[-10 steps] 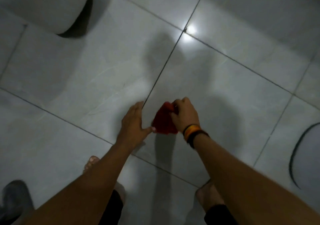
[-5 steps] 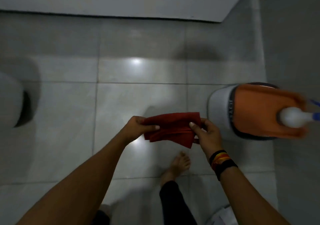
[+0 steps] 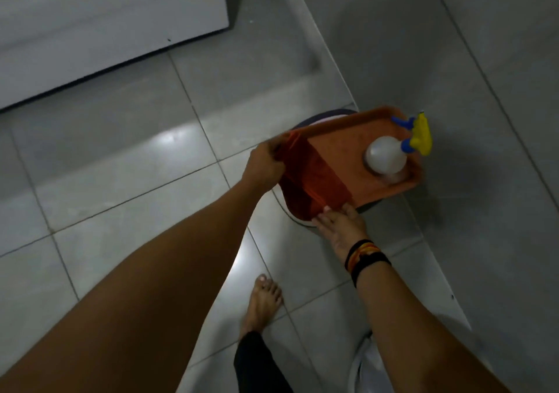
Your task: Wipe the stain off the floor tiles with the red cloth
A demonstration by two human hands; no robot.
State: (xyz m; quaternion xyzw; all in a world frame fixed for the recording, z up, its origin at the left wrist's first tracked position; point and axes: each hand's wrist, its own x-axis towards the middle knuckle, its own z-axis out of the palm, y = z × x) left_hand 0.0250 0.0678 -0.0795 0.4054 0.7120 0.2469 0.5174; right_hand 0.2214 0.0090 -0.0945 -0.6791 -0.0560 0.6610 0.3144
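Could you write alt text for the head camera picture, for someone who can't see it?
Seen from above, a person's left hand and right hand hold a red cloth stretched over the near end of an orange tray. A white spray bottle stands on the tray; grey floor tiles surround it.

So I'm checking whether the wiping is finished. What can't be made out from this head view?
- Any stain: none can be told apart on the dim grey floor tiles.
- The round white stand under the orange plastic tray: mostly covered by the tray and the red cloth.
- The left hand's fingers: curled behind the cloth edge.
- The white spray bottle's label: seen from above, too small.
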